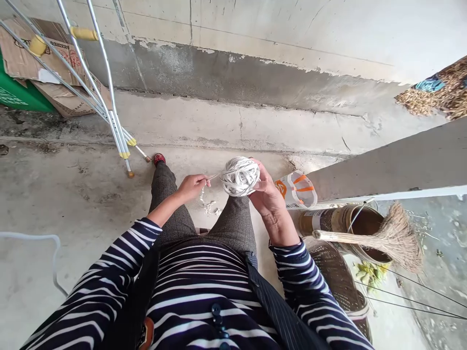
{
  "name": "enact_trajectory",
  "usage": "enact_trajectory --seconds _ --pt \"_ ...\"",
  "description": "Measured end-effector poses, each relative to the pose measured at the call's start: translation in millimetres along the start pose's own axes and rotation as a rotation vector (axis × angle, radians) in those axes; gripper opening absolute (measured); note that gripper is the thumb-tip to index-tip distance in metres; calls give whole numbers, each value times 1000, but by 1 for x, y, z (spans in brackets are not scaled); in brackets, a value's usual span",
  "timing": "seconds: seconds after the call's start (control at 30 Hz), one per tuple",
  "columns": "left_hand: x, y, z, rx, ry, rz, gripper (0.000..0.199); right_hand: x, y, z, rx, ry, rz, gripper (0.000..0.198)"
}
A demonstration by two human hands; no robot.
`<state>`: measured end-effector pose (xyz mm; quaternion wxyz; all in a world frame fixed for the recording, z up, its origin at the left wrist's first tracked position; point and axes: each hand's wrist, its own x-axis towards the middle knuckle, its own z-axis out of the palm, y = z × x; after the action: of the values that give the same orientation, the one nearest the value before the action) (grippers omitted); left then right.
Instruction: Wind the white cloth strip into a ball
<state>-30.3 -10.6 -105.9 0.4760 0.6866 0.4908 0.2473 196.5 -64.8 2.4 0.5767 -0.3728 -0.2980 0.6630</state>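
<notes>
In my right hand (268, 192) is a round ball of white cord (240, 176) with thin dark lines along the strands. The fingers wrap around its right side, and some of them are hidden behind it. My left hand (193, 187), to the left of the ball, is closed in a pinch on the cord's strand (214, 177), which runs straight between that hand and the ball. Below the pinch a loose white length of cord (207, 206) dangles in crinkled loops between my legs.
At the left, aluminium crutches (115, 131) stand before flattened cardboard boxes (62, 58) and a green container (22, 92). On the right are a white bag (297, 189), a bucket (350, 218), a straw broom (386, 238) and a dark woven basket (333, 272). A pale hose (32, 236) crosses the floor.
</notes>
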Motion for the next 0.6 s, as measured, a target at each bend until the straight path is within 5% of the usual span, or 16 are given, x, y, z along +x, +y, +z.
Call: enact_trajectory --seconds 0.3,0.6 --pt "57 -3 -8 40 182 -56 23 -20 -9 25 -21 -138 5 56" --pt "50 6 -24 -176 93 -102 19 -28 -22 5 -10 64 -73 62"
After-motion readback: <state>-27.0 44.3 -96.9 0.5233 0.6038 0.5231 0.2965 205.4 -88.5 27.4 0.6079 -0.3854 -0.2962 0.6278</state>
